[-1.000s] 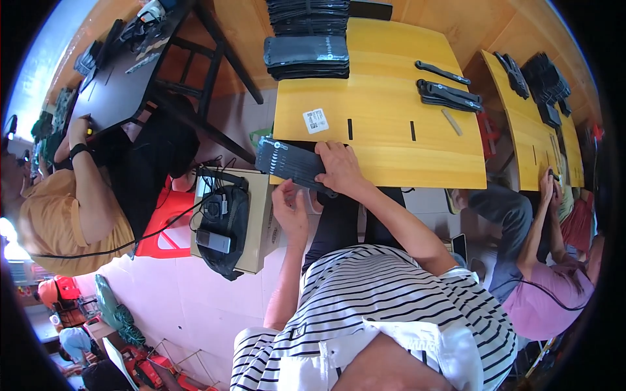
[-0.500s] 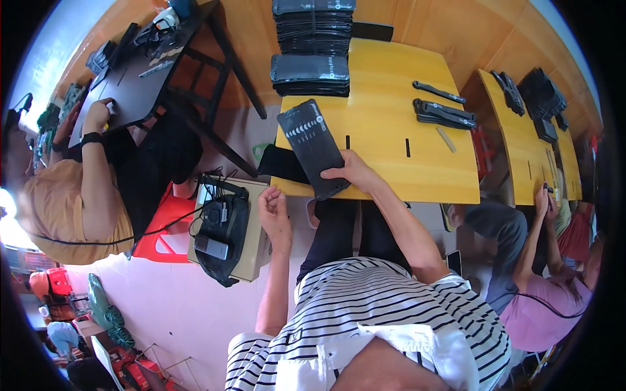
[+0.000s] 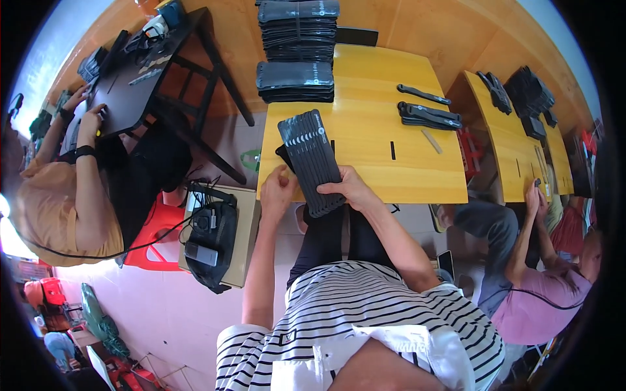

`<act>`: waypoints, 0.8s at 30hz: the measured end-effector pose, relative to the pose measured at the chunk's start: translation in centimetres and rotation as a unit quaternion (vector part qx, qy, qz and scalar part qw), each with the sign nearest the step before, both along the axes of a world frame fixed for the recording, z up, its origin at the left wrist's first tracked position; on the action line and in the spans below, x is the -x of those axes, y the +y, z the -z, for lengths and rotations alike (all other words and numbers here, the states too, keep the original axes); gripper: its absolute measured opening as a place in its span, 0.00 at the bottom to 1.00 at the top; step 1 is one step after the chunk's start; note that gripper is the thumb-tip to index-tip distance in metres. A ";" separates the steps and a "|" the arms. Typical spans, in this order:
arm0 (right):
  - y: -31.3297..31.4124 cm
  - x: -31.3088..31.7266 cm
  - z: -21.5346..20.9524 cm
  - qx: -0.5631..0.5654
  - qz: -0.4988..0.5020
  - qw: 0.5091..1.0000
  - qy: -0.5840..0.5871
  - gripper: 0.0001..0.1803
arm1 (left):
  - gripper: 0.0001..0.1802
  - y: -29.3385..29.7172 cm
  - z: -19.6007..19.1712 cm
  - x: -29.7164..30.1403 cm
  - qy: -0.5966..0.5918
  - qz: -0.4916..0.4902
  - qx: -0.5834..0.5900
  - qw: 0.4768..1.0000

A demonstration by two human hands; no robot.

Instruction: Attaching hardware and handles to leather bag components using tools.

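Note:
My right hand grips a fanned bundle of flat black strips with white print, thumb on top, over the near left edge of the yellow table. My left hand is beside the bundle's left side, fingers curled in. A dark flat piece shows just beyond those fingertips, mostly hidden behind the bundle; whether the fingers pinch it is unclear. At the table's far left, a tall stack and a lower stack of similar black strips stand.
Narrow black strips lie at the right of the yellow table, near a thin pale stick. On the left, a carton bears a black bag. Co-workers sit at a dark table and another yellow table.
The bundle has spread into a fan and become more upright, its top edge lower. My left hand has risen toward its left side. The dark piece is now more hidden.

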State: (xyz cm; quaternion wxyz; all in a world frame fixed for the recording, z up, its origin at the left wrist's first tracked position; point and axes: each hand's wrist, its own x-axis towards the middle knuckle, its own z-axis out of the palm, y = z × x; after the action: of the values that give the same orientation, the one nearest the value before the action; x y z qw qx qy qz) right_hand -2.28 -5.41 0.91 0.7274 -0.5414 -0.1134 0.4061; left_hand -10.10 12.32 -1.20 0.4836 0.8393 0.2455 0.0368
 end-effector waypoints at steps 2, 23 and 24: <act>-0.2 0.0 0.6 0.003 0.013 1.000 -0.013 0.16 | 0.27 -0.8 0.6 0.1 -0.034 -0.028 -0.049 0.998; -10.6 -0.3 0.1 -0.019 0.220 0.974 -0.042 0.14 | 0.29 -3.7 1.6 -3.6 -0.101 -0.180 0.060 0.977; -10.8 -0.2 0.1 -0.020 0.221 0.974 -0.039 0.14 | 0.29 -2.4 2.3 -3.2 -0.099 -0.180 0.058 0.977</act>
State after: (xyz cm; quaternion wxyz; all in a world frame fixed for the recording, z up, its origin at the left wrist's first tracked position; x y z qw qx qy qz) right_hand -2.03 -16.25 0.78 0.8050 -0.5535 -0.0277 0.2118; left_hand -6.92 9.95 -3.46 0.5384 0.7444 0.3452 0.1920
